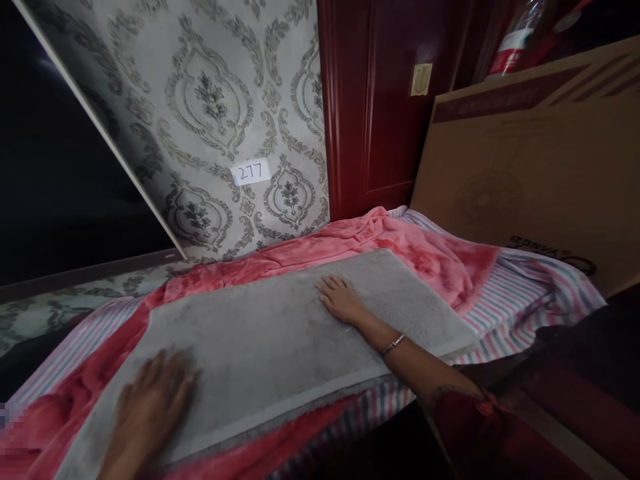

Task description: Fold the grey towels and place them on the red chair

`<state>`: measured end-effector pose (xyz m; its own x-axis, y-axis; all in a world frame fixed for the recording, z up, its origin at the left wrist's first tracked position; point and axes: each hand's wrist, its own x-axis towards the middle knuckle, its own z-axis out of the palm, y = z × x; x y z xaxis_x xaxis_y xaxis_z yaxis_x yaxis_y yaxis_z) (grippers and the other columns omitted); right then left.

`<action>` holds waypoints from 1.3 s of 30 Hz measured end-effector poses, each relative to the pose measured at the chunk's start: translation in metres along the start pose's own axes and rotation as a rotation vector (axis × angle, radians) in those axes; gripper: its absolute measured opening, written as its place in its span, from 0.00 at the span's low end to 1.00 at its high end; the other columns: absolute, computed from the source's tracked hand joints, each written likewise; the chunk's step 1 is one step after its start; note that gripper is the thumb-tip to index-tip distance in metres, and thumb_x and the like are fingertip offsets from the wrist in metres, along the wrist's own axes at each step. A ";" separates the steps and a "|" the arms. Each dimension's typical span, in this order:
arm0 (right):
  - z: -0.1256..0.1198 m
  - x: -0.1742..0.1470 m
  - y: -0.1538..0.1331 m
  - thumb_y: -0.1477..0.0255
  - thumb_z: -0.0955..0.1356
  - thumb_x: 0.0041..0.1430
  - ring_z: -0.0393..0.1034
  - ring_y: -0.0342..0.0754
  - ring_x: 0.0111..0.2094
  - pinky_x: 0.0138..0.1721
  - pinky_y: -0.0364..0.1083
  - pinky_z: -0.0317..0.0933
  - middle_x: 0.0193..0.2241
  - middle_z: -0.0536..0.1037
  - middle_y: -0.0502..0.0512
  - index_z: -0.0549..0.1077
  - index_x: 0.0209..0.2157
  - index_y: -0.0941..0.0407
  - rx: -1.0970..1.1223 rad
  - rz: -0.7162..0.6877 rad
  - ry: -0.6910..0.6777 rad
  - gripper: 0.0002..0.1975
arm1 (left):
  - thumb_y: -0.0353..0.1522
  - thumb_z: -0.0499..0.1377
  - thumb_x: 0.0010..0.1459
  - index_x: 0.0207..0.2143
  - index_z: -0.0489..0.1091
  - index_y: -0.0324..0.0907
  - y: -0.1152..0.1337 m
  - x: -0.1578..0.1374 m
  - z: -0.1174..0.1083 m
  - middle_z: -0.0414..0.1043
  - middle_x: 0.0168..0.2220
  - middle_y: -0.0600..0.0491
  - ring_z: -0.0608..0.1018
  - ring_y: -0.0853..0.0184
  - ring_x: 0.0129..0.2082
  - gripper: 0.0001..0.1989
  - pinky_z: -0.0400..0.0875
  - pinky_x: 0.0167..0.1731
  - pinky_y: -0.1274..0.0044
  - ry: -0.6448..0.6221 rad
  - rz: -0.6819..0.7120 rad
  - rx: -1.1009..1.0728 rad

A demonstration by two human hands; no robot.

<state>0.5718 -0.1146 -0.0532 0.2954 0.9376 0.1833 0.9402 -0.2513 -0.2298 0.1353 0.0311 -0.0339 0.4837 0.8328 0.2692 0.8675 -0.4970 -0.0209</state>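
A grey rectangular mat with a pale border (260, 340) lies flat across the bedding in front of me. My right hand (343, 300) rests palm down on its upper right part, fingers stretched out, with a thin bracelet (393, 344) on the wrist. Over the mat's left end is my left hand (153, 400), blurred by motion, its fingers spread and holding nothing. Whether the left palm presses on the mat or hovers just above it, I cannot tell. Under the mat shows a pink plush blanket (440, 267), and below that a striped sheet (520, 293).
Patterned wallpaper (210, 100) with a paper label reading 277 (251, 171) rises behind the bedding. A large dark screen (75, 160) stands at left. At right are a dark red door panel (385, 100), a cardboard box (530, 153) and a plastic bottle (515, 43).
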 end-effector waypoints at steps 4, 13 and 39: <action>0.000 0.000 0.000 0.62 0.56 0.73 0.48 0.56 0.71 0.68 0.59 0.41 0.71 0.56 0.58 0.61 0.70 0.49 -0.001 -0.002 0.007 0.27 | 0.43 0.52 0.61 0.63 0.68 0.43 0.068 0.042 -0.009 0.64 0.67 0.45 0.66 0.54 0.67 0.30 0.63 0.65 0.60 -0.125 0.263 -0.098; -0.005 -0.001 -0.003 0.63 0.57 0.73 0.47 0.56 0.71 0.68 0.59 0.42 0.71 0.56 0.58 0.61 0.70 0.50 0.011 0.006 0.000 0.27 | 0.41 0.55 0.65 0.65 0.65 0.43 0.187 0.102 -0.016 0.60 0.69 0.42 0.64 0.53 0.69 0.28 0.61 0.66 0.59 -0.213 0.494 -0.284; -0.018 -0.004 -0.009 0.63 0.57 0.74 0.44 0.58 0.72 0.69 0.61 0.39 0.73 0.52 0.60 0.58 0.71 0.51 0.015 0.043 -0.086 0.27 | 0.37 0.49 0.69 0.67 0.63 0.43 0.218 0.086 0.027 0.60 0.68 0.41 0.61 0.52 0.69 0.26 0.56 0.67 0.54 -0.060 0.482 -0.210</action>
<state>0.5650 -0.1204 -0.0350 0.3193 0.9434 0.0899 0.9241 -0.2889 -0.2500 0.3690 0.0011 -0.0413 0.8330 0.5072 0.2212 0.5061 -0.8600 0.0659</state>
